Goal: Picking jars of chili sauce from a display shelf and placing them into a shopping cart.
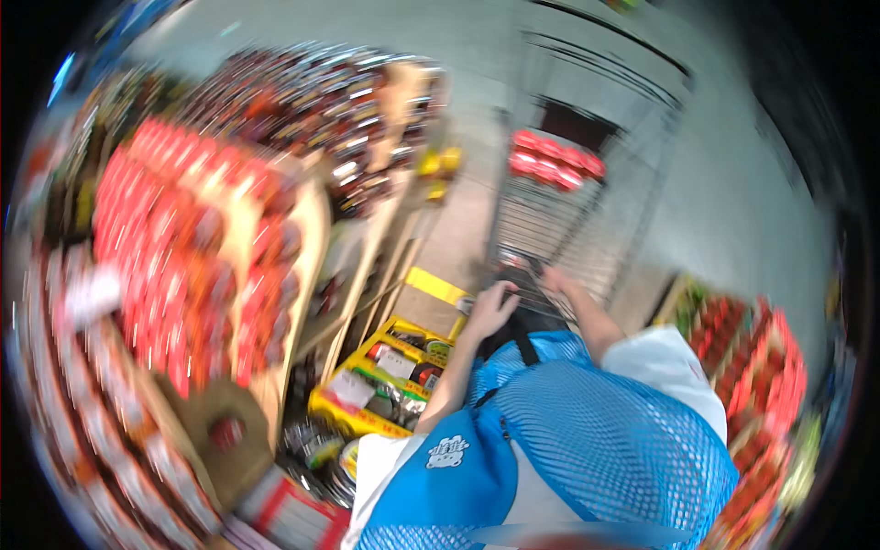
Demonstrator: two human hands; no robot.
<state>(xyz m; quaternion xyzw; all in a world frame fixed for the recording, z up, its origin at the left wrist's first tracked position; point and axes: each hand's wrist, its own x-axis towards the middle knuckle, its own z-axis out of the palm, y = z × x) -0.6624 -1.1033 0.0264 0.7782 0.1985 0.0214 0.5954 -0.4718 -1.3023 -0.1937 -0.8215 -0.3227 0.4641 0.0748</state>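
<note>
A metal wire shopping cart [570, 227] stretches away in front of me. My left hand [493, 309] is at the left of its dark near end, fingers bent over the handle [533, 302]. On the right side of that handle rests my right hand [558, 280], its fingers smeared by motion blur. Inside the cart lies a pack of red, shiny containers [555, 159], with a dark flat panel [579, 125] just beyond it. The kind of container cannot be made out. A blue mesh garment or bag [605, 433] covers my front below the hands.
Wooden shelves [309, 227] on my left carry rows of red packages [165, 240] and dark bottles [295, 103]. Low beside my left arm stands a yellow divided display box [371, 385] with packaged goods. Red goods [763, 371] fill a display at right. Grey floor [749, 227] extends ahead.
</note>
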